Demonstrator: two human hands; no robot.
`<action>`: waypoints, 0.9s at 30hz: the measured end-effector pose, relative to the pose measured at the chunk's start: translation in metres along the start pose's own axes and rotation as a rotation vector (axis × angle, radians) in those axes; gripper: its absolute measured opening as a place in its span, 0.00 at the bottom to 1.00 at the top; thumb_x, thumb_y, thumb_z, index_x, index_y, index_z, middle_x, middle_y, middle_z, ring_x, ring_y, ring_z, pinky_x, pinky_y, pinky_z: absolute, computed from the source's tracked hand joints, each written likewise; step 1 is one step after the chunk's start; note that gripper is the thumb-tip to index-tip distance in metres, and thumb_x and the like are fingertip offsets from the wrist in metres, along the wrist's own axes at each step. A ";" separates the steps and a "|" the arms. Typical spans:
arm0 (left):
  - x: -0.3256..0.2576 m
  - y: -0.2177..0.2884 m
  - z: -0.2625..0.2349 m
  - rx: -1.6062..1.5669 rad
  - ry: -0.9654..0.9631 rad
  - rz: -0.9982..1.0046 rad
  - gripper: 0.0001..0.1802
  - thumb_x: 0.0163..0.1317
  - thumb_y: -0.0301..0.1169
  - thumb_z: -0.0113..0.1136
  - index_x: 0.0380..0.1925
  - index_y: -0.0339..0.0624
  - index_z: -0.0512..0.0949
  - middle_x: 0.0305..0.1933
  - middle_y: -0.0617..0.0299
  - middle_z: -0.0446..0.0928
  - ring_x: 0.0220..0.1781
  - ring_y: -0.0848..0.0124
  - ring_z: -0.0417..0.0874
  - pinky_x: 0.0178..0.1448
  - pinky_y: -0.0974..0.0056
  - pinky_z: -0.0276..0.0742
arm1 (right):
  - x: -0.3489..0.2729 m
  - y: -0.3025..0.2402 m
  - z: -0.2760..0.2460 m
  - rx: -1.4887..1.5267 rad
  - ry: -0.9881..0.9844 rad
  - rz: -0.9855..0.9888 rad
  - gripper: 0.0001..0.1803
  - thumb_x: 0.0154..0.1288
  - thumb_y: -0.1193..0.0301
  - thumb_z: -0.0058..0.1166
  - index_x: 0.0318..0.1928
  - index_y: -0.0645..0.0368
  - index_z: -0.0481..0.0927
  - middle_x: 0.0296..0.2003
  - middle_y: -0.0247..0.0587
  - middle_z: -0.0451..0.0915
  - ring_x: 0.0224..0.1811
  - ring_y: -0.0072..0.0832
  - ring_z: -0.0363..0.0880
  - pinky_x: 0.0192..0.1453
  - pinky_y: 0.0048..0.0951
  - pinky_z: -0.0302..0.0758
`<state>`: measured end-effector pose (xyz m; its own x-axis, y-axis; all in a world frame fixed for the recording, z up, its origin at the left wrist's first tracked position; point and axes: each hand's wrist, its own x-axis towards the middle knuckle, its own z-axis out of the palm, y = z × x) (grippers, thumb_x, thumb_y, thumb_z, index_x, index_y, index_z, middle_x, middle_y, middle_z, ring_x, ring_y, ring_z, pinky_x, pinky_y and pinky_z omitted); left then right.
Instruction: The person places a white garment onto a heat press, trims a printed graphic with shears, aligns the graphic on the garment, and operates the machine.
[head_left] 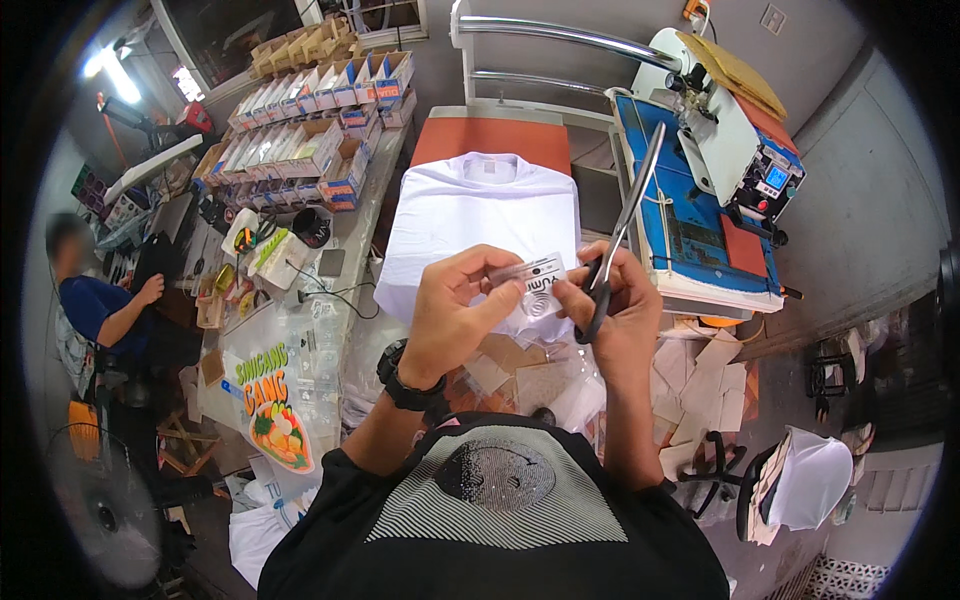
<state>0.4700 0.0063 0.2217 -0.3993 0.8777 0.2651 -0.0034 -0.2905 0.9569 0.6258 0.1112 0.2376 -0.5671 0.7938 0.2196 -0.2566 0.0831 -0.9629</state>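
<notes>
My left hand pinches a small printed film piece, clear with black lettering and a round spiral mark. A pair of scissors rests in my right hand; its black handles are around the fingers and its long metal blades point up and away. The right fingertips also touch the film's right edge. Beneath and beyond both hands, a white T-shirt lies spread out, collar at the far end. An orange-red pad shows beyond the shirt's collar.
At the right stands a heat press with a blue-topped table. Boxes of small packets fill the left bench. A large colourful print sheet hangs near it. Another person sits far left. Cardboard pieces litter the floor.
</notes>
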 end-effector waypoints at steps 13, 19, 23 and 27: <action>-0.003 0.015 0.000 0.316 0.231 0.439 0.16 0.58 0.16 0.66 0.48 0.32 0.82 0.48 0.55 0.80 0.44 0.72 0.82 0.46 0.72 0.77 | -0.060 0.054 -0.016 -0.012 -0.248 0.084 0.40 0.48 0.45 0.74 0.49 0.65 0.76 0.28 0.31 0.77 0.30 0.17 0.75 0.36 0.20 0.69; -0.007 0.020 -0.001 0.155 0.258 0.393 0.19 0.55 0.14 0.67 0.49 0.32 0.82 0.47 0.56 0.80 0.44 0.74 0.83 0.42 0.74 0.79 | -0.074 0.053 -0.015 -0.072 -0.311 0.052 0.35 0.49 0.50 0.76 0.47 0.65 0.78 0.26 0.31 0.79 0.28 0.18 0.77 0.34 0.21 0.72; -0.007 0.019 0.007 0.156 0.302 0.446 0.19 0.53 0.13 0.68 0.47 0.31 0.82 0.47 0.55 0.80 0.45 0.73 0.84 0.42 0.72 0.81 | -0.082 0.058 -0.007 -0.200 -0.287 0.072 0.36 0.49 0.47 0.74 0.47 0.64 0.79 0.22 0.32 0.79 0.25 0.18 0.76 0.33 0.21 0.73; -0.010 0.018 0.018 0.089 0.350 0.417 0.19 0.54 0.13 0.67 0.48 0.30 0.81 0.48 0.55 0.80 0.46 0.72 0.84 0.46 0.72 0.83 | -0.082 0.058 -0.007 -0.146 -0.351 -0.107 0.36 0.51 0.49 0.74 0.51 0.63 0.77 0.23 0.33 0.81 0.25 0.19 0.78 0.31 0.22 0.73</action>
<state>0.4905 -0.0005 0.2382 -0.6310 0.5117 0.5831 0.2918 -0.5398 0.7896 0.6631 0.0555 0.1622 -0.7829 0.5239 0.3355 -0.2288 0.2591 -0.9384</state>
